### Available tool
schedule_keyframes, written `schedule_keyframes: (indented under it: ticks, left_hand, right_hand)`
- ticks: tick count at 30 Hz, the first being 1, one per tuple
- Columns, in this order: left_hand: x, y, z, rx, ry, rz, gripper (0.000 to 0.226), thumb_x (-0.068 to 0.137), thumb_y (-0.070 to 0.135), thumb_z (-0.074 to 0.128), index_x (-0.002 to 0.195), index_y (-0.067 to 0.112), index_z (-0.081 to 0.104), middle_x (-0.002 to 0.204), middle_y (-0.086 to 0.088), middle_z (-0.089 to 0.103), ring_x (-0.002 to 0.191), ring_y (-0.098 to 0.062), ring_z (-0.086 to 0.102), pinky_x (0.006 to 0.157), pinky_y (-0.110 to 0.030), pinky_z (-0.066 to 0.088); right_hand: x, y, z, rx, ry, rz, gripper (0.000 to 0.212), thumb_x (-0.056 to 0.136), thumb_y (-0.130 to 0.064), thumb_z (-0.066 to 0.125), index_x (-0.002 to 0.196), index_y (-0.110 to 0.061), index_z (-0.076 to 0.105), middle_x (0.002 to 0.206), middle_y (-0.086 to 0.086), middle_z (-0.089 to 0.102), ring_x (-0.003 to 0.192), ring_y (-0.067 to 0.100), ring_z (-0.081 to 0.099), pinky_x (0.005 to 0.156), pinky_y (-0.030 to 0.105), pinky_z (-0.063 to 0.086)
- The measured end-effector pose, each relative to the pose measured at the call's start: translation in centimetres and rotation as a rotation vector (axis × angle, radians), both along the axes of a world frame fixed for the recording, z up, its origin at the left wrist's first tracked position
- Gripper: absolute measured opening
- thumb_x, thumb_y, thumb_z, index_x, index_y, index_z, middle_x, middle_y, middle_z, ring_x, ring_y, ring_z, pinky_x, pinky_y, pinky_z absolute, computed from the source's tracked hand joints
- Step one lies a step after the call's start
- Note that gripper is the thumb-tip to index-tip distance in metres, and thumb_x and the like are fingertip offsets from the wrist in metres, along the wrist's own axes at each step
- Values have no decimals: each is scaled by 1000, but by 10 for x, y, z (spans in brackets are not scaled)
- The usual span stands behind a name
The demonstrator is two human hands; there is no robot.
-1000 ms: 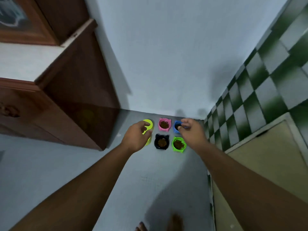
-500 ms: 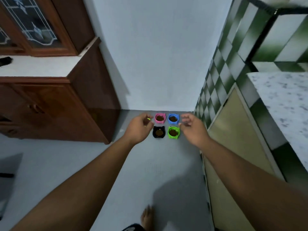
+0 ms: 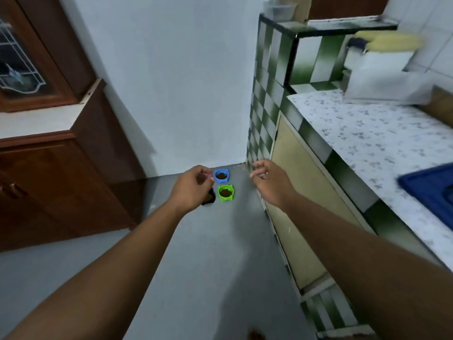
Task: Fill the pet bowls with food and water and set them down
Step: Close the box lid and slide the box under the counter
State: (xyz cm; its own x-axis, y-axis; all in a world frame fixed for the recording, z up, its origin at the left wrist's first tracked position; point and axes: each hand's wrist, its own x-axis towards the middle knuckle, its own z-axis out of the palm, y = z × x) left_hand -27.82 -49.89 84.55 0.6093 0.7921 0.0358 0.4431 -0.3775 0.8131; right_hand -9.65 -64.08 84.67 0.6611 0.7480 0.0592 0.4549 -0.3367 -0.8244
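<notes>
On the floor, blue bowl (image 3: 222, 175) between loosely curled, empty left hand (image 3: 193, 188) and right hand (image 3: 269, 181)

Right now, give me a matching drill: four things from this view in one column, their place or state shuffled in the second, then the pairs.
Things:
1. blue bowl
2. green bowl
3. black bowl
4. blue tray

Places or states:
A. on the speckled counter, at the right edge of the view
B. on the floor, nearest the wall corner, holding brown food
C. mostly hidden behind the left hand
D. on the floor, just in front of the blue bowl, holding brown food

Pairs: 1-B, 2-D, 3-C, 4-A
</notes>
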Motion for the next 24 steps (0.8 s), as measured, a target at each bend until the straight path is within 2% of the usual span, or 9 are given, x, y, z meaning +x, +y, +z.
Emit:
schedule_keyframes:
  ticks: [3,5,7,11,13,16,18,21,24]
  left_hand:
    - [-20,-25,11,8,-16,-56,7,96,21,66,103,21,68,88,4,66,67,2,60,56,-8,42]
    - [-29,-44,15,-9,-48,-109,8,97,17,65,104,15,69,84,3,65,60,7,57,58,-11,43]
    - [-33,-63,18,-21,-66,-161,10,97,15,65,106,13,69,82,2,65,63,2,57,63,-16,46]
    - [-27,-110,23,-25,-81,-284,5,97,18,65,101,19,68,78,4,62,65,-8,55,58,-18,46]
    - [-20,-138,27,-6,-84,-365,4,97,20,65,99,22,68,76,5,61,65,-7,55,61,-23,45]
    - [-7,-181,34,-3,-94,-474,8,97,20,64,104,19,69,73,7,56,64,-6,52,63,-24,41]
    - [4,-212,39,15,-96,-525,10,97,22,65,106,20,69,77,6,58,69,-9,55,65,-26,46]
    - [25,-255,45,29,-91,-573,13,96,24,66,108,20,70,82,2,62,77,-14,60,69,-26,47]
    - [51,-296,46,7,-66,-616,17,96,29,66,111,21,70,88,1,66,85,-19,65,75,-30,53]
  right_hand:
    - [-35,-26,6,59,35,-91,21,89,-23,64,110,-22,61,92,-7,65,81,10,63,74,25,51]
    - [-57,-47,9,89,58,-125,17,90,-22,63,107,-24,60,94,-4,64,82,11,63,66,15,47]
    - [-74,-71,12,120,59,-175,18,91,-21,63,109,-22,62,98,-1,65,81,10,63,61,7,42]
    - [-92,-131,22,118,1,-278,23,91,-23,64,113,-20,61,100,-4,63,74,0,59,56,5,40]
    - [-94,-166,28,114,-30,-335,23,91,-25,64,113,-23,60,101,-6,62,76,1,59,57,6,40]
    - [-93,-219,35,120,-55,-433,21,90,-29,64,110,-28,60,98,-9,62,80,6,62,65,21,50]
    - [-92,-254,40,133,-56,-490,21,90,-28,64,110,-26,61,97,-7,63,82,11,63,71,30,56]
    - [-87,-308,46,143,-56,-553,21,90,-23,64,111,-21,62,97,-3,64,86,13,63,78,30,56]
    - [-78,-362,49,139,-22,-598,21,91,-23,62,111,-22,61,99,-4,63,88,12,62,77,24,52]
